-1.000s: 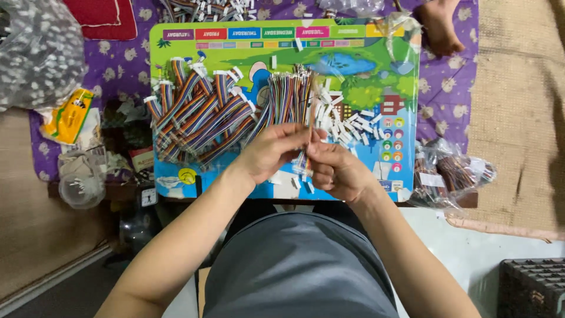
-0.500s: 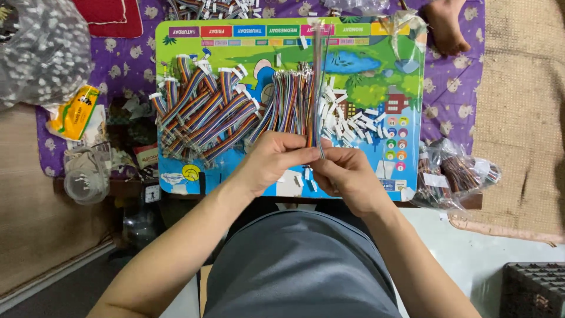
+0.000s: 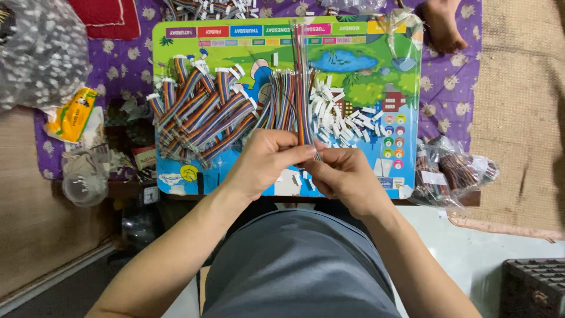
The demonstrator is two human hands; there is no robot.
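I am looking down on a purple cloth [image 3: 118, 65] spread over the floor, with a bright picture board [image 3: 359, 76] lying on it as a tabletop. On the board's left half a heap of rainbow cables [image 3: 200, 118] is lying fanned out; right of centre a pile of white connectors [image 3: 341, 118] is sitting loose. A bagged bundle [image 3: 453, 171] is resting off the board's right edge, and a clear cup [image 3: 82, 176] is standing to the left.

Both hands are working at the board's near edge. The left hand [image 3: 265, 162] is curling round one cable [image 3: 301, 82], which is running straight away across the board. The right hand [image 3: 344, 176] is pinching that cable's near end, fingertips touching the left thumb. Whether a connector is sitting between them I cannot tell.

My reading: I am fitting or checking the cable's end. The next move is calling for a steady grip and square alignment.
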